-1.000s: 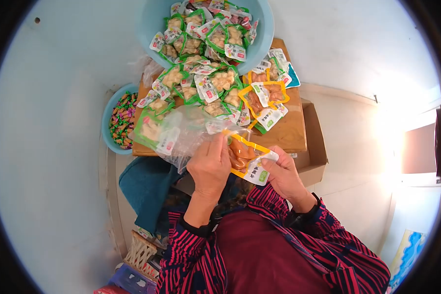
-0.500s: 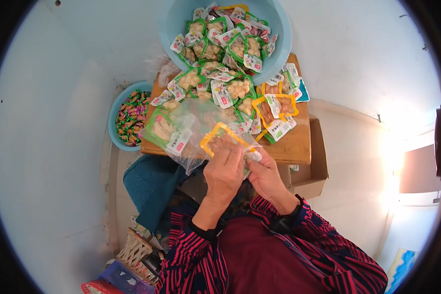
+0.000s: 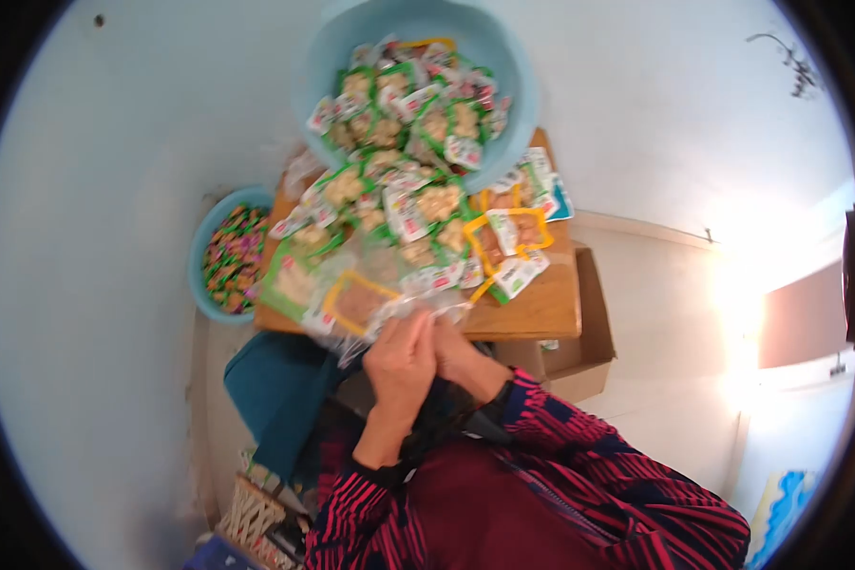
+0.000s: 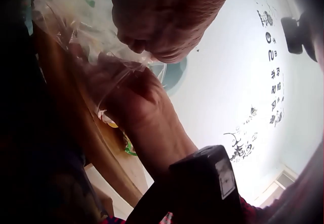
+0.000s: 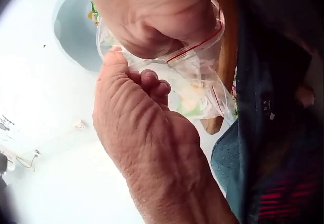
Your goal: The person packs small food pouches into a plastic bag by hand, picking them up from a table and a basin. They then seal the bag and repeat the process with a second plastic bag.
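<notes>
A clear zip bag (image 5: 190, 75) with a red line along its mouth is in both hands. My left hand (image 3: 399, 361) pinches its edge between thumb and curled fingers, seen closely in the right wrist view. Beside it, my right hand (image 3: 465, 366) is at the bag's mouth, with plastic draped over its fingers in the left wrist view; I cannot tell whether those fingers grip. Inside the bag lie a yellow-edged food packet (image 3: 359, 304) with brownish contents and a green-edged packet (image 3: 290, 280) with pale contents. The bag's filled end overlaps the wooden table's near left edge.
A large blue basin (image 3: 513, 95) of green-edged packets stands at the back of the wooden table (image 3: 541, 309). More packets (image 3: 437, 204) spread before it, with yellow-edged ones (image 3: 508, 233) at right. A smaller basin (image 3: 197, 261) of wrapped snacks sits left; a cardboard box (image 3: 594, 318) stands right.
The yellow-edged packet has gone from my right hand into the zip bag, sliding leftward. My right hand has moved left, close against my left hand. The head view has shifted slightly.
</notes>
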A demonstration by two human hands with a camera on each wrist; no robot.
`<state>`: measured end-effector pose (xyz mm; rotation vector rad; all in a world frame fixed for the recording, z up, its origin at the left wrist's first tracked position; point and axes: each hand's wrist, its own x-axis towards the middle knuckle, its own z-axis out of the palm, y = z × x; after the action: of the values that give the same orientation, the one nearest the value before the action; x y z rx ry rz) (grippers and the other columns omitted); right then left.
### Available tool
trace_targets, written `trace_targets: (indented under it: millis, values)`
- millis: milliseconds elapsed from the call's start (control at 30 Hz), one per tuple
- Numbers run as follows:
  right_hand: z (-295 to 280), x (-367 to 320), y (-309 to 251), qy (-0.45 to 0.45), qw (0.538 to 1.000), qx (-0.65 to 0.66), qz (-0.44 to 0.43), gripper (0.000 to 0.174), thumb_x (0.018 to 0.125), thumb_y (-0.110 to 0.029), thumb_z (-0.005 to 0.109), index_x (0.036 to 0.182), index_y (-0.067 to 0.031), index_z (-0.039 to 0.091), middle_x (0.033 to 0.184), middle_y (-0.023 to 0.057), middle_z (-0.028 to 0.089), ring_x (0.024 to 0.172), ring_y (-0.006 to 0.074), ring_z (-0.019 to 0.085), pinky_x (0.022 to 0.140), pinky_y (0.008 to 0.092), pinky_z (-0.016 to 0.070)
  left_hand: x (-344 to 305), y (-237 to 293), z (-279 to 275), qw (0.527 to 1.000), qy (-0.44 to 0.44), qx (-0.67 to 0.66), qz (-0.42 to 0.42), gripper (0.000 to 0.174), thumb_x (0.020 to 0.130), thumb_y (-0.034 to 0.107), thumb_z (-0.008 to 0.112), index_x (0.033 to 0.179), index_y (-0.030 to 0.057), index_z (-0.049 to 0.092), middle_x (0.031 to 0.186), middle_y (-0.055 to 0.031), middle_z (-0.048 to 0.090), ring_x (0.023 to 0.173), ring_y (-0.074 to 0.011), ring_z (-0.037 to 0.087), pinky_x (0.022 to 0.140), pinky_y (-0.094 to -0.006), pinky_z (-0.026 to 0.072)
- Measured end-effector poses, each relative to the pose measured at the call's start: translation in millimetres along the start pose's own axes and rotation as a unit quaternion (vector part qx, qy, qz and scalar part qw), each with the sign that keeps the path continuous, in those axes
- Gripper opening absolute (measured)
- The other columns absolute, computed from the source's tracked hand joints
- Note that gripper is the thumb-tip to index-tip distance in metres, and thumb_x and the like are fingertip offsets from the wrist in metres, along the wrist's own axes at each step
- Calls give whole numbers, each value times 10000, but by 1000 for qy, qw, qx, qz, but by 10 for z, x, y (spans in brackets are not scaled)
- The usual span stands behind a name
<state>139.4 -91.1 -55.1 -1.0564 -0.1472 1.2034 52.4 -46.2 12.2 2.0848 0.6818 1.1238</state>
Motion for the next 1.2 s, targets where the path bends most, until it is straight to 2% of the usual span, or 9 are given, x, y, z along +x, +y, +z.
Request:
trace_targets:
  millis: [133, 233, 367, 433, 533, 600, 800, 933, 1200]
  values:
    - [199, -128, -275, 20, 986, -159, 47, 199, 980, -128, 598, 984, 47, 692, 880, 72, 693, 772, 139, 626, 646, 311, 526, 36, -35, -36, 999, 24, 15, -35, 111, 890, 37, 701, 999, 20, 721, 794, -145, 652, 683, -307, 645, 605, -376, 498]
    - [104, -217, -321, -13, 946, -320, -49, 237, 965, -131, 602, 1040, 87, 656, 880, 90, 704, 758, 129, 640, 670, 282, 528, 25, -51, -72, 999, 35, 14, -32, 104, 896, 40, 704, 998, 26, 722, 765, -131, 626, 646, -290, 627, 574, -378, 487]
    - [-101, -460, -593, -42, 922, -361, -133, 234, 979, -152, 593, 1051, 59, 666, 870, 84, 703, 721, 138, 656, 673, 288, 549, 19, -61, -69, 999, 42, 6, -30, 90, 901, 40, 702, 987, 17, 717, 755, -123, 615, 618, -268, 615, 555, -361, 477]
    - [-227, -552, -838, 31, 951, -305, -50, 198, 987, -155, 586, 1040, 5, 690, 839, 76, 697, 697, 144, 677, 674, 302, 576, 17, -41, -84, 999, 36, 6, -37, 90, 900, 39, 702, 985, 14, 715, 757, -122, 616, 610, -258, 613, 546, -353, 471]
    - [-529, -441, -1105, 100, 954, -269, -87, 203, 998, -185, 587, 1052, -11, 678, 865, 95, 700, 675, 163, 691, 662, 327, 597, 5, -31, -72, 999, 28, 6, -41, 91, 898, 34, 701, 985, 11, 714, 757, -120, 614, 594, -243, 608, 530, -340, 462]
    - [-680, -318, -1259, 183, 976, -92, -73, 246, 1005, -227, 593, 1074, 4, 642, 922, 116, 698, 751, 207, 705, 713, 344, 598, 3, -29, -58, 999, 28, 6, -38, 93, 896, 31, 699, 986, 10, 714, 755, -118, 611, 587, -236, 605, 524, -333, 458]
    - [-867, 43, -1289, 225, 959, 173, 4, 321, 1017, -285, 603, 1104, 24, 604, 955, 110, 703, 797, 192, 697, 703, 344, 599, -26, 15, -126, 995, -18, 63, -74, 158, 852, 51, 728, 1007, 20, 711, 774, -111, 607, 590, -235, 607, 529, -338, 480]
    - [-1143, 260, -1250, 193, 959, 205, 25, 279, 1009, -275, 610, 1035, 2, 617, 930, 114, 683, 848, 226, 681, 780, 371, 588, -72, 5, -123, 992, -28, 105, -57, 258, 813, 83, 751, 1056, 29, 684, 827, -117, 613, 663, -281, 610, 589, -392, 497]
    - [-1191, 414, -1257, 237, 954, 181, 39, 124, 998, -162, 621, 920, -68, 597, 735, 36, 655, 641, 151, 648, 596, 299, 571, -127, 40, -148, 991, -25, 131, -30, 321, 790, 84, 766, 1087, 40, 653, 891, -125, 624, 720, -299, 610, 647, -417, 507]
